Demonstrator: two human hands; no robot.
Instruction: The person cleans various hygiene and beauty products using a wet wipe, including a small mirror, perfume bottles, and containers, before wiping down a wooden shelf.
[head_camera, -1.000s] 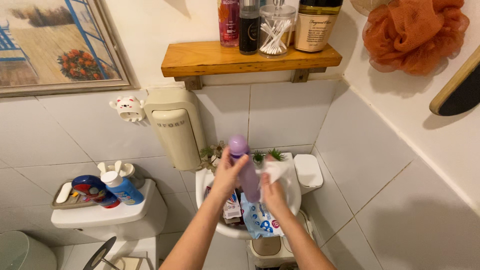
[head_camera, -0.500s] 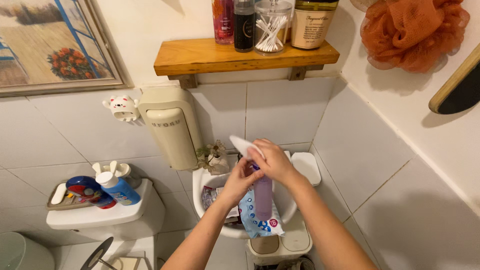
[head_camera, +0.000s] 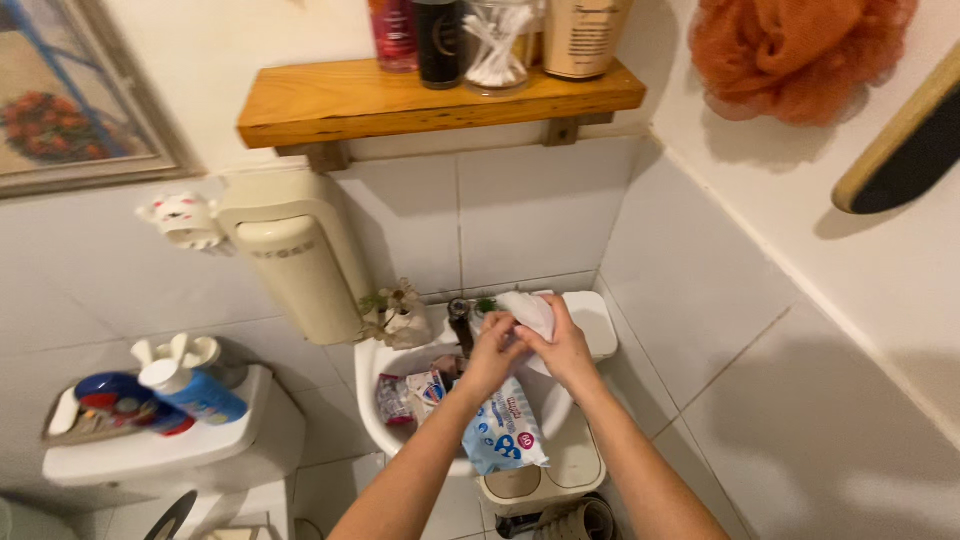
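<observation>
My left hand (head_camera: 490, 355) and my right hand (head_camera: 568, 350) meet over a small white sink (head_camera: 372, 372). Both are closed on a crumpled white cloth (head_camera: 528, 308), held just above the basin near the dark tap (head_camera: 460, 322). The purple bottle from the earlier frames is out of sight; whether it lies under the cloth and hands I cannot tell. A blue and white pack of wipes (head_camera: 502, 437) hangs over the sink's front rim below my wrists. Small packets (head_camera: 412, 392) lie inside the basin.
A cream wall dispenser (head_camera: 290, 255) and a small potted plant (head_camera: 398, 318) sit left of the sink. Above is a wooden shelf (head_camera: 420, 95) with bottles and a jar. A toilet tank (head_camera: 170, 455) carries a blue bottle (head_camera: 195, 392). A white bin (head_camera: 545, 482) stands under the sink; an orange bath sponge (head_camera: 790, 50) hangs at the right.
The purple bottle, held upright a second ago, has dropped from view. My hands have closed together around the white cloth lower over the sink. The view has tilted down and right.
</observation>
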